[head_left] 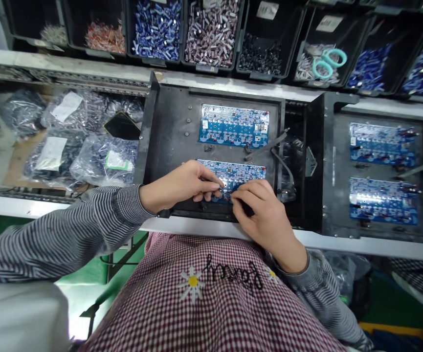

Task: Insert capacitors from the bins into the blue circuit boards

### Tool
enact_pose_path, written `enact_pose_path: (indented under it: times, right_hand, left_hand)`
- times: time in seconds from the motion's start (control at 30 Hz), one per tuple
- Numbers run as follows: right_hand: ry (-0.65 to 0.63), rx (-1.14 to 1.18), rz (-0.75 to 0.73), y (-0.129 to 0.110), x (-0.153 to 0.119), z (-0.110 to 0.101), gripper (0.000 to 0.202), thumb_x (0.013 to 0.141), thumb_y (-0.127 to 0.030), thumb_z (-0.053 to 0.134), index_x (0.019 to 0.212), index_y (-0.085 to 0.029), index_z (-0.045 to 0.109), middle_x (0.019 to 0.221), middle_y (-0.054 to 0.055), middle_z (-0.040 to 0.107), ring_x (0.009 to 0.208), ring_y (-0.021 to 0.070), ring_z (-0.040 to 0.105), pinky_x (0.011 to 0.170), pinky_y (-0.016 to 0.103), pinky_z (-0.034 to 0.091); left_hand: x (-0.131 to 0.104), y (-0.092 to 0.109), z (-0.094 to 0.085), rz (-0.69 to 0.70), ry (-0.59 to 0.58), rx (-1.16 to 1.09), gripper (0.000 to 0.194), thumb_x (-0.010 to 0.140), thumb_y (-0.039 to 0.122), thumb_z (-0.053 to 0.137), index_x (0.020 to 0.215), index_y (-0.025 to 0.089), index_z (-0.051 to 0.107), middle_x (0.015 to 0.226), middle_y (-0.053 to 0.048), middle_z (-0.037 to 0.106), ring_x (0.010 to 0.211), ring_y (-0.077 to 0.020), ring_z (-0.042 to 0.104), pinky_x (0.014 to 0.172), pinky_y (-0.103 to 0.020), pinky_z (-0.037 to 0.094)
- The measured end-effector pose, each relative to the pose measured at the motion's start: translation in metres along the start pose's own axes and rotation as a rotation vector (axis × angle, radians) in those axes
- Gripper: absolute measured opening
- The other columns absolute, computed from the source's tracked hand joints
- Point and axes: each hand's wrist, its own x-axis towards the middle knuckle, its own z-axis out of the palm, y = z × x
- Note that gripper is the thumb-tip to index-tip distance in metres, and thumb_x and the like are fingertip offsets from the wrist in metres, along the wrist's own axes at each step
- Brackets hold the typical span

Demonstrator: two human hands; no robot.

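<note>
- In the head view, my only feed, the lower circuit board (248,171) lies flat in the black tray (170,146), near its front edge; I judge the tray keeps it level and within easy reach.
- I have the left hand (187,186) over that board, fingertips bunched low; whether they pinch a small part, I cannot tell.
- My right hand (266,210) comes in opposite, thumb and fingers curled at the board; its grip is hidden from me too. Meeting from both sides probably suits fine work.
- The upper circuit board (233,124) lies just beyond, apart from both hands.
- Black bins (255,24) line up behind, likely so loose components stay sorted.
</note>
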Motion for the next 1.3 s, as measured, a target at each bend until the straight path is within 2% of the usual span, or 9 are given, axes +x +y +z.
enact_pose_path:
  times: [0.23, 0.4, 0.5, 0.6, 0.67, 0.8, 0.93, 1.1, 1.3]
  right_hand:
    - [-0.043, 0.000, -0.033, 0.003, -0.001, 0.001, 0.019, 0.086, -0.013, 0.050, 0.095, -0.020, 0.066, 0.091, 0.007, 0.062, 0.094, 0.0213, 0.052, 0.084, 0.042, 0.050]
    - [0.113, 0.059, -0.004, -0.004, -0.001, -0.009, 0.022, 0.085, -0.014, 0.057, 0.103, -0.023, 0.066, 0.090, 0.005, 0.065, 0.091, 0.0199, 0.056, 0.083, 0.042, 0.052]
    - [0.154, 0.039, 0.018, -0.003, -0.004, -0.018, 0.019, 0.083, -0.013, 0.059, 0.097, -0.023, 0.066, 0.087, 0.004, 0.066, 0.088, 0.0192, 0.058, 0.083, 0.041, 0.052]
    - [0.117, -0.042, 0.073, 0.004, -0.010, -0.023, 0.012, 0.082, -0.013, 0.059, 0.089, -0.019, 0.066, 0.083, 0.005, 0.066, 0.086, 0.0197, 0.057, 0.080, 0.039, 0.052]
    - [0.071, -0.088, 0.084, 0.009, -0.013, -0.024, 0.011, 0.083, -0.013, 0.057, 0.086, -0.018, 0.066, 0.081, 0.006, 0.065, 0.085, 0.0201, 0.056, 0.078, 0.039, 0.052]
    - [0.030, -0.090, 0.082, 0.013, -0.013, -0.023, 0.013, 0.083, -0.012, 0.055, 0.086, -0.019, 0.065, 0.083, 0.006, 0.064, 0.086, 0.0201, 0.055, 0.079, 0.039, 0.052]
    - [0.007, -0.085, 0.089, 0.010, -0.012, -0.024, 0.013, 0.084, -0.012, 0.054, 0.089, -0.018, 0.064, 0.084, 0.007, 0.063, 0.087, 0.0203, 0.055, 0.080, 0.040, 0.052]
    - [-0.086, -0.082, 0.103, 0.009, -0.010, -0.026, 0.019, 0.086, -0.012, 0.050, 0.096, -0.018, 0.066, 0.090, 0.008, 0.064, 0.092, 0.0213, 0.054, 0.082, 0.042, 0.052]
    - [-0.151, -0.087, 0.121, 0.010, -0.008, -0.028, 0.023, 0.087, -0.012, 0.050, 0.102, -0.020, 0.066, 0.093, 0.008, 0.063, 0.094, 0.0211, 0.053, 0.085, 0.043, 0.052]
  left_hand:
    - [-0.001, 0.005, 0.002, -0.005, 0.024, 0.050, 0.016, 0.082, 0.023, 0.062, 0.081, 0.008, 0.070, 0.057, -0.001, 0.055, 0.046, -0.0054, 0.041, 0.043, -0.017, 0.030]
    - [0.002, 0.010, 0.011, -0.006, -0.086, 0.011, 0.023, 0.085, 0.024, 0.059, 0.070, 0.009, 0.066, 0.052, 0.000, 0.049, 0.047, -0.0062, 0.042, 0.044, -0.018, 0.030]
    - [0.006, 0.016, 0.021, 0.003, -0.074, 0.000, 0.018, 0.086, 0.015, 0.051, 0.077, 0.008, 0.065, 0.064, -0.002, 0.056, 0.052, -0.0066, 0.047, 0.047, -0.017, 0.034]
    - [0.009, 0.020, 0.026, -0.015, -0.024, -0.042, 0.020, 0.085, 0.005, 0.044, 0.089, 0.008, 0.063, 0.076, -0.004, 0.059, 0.056, -0.0067, 0.051, 0.046, -0.017, 0.035]
    - [0.011, 0.020, 0.025, -0.036, -0.044, -0.066, 0.017, 0.088, 0.009, 0.044, 0.090, 0.009, 0.061, 0.076, -0.005, 0.060, 0.052, -0.0065, 0.050, 0.042, -0.017, 0.033]
    - [0.012, 0.015, 0.019, -0.057, -0.061, -0.053, 0.023, 0.091, 0.026, 0.051, 0.078, 0.010, 0.060, 0.064, -0.003, 0.057, 0.044, -0.0057, 0.044, 0.038, -0.018, 0.026]
    - [0.011, 0.012, 0.012, 0.011, -0.050, 0.003, 0.025, 0.084, 0.029, 0.062, 0.069, 0.008, 0.065, 0.056, 0.001, 0.048, 0.047, -0.0045, 0.037, 0.043, -0.017, 0.026]
    - [0.013, 0.009, 0.005, 0.023, -0.123, -0.049, 0.017, 0.081, 0.021, 0.059, 0.087, 0.009, 0.069, 0.076, -0.006, 0.065, 0.056, -0.0075, 0.049, 0.050, -0.019, 0.037]
    - [0.018, 0.004, -0.006, 0.018, -0.173, -0.069, 0.022, 0.084, 0.028, 0.058, 0.088, 0.008, 0.067, 0.079, -0.008, 0.066, 0.061, -0.0100, 0.056, 0.054, -0.019, 0.042]
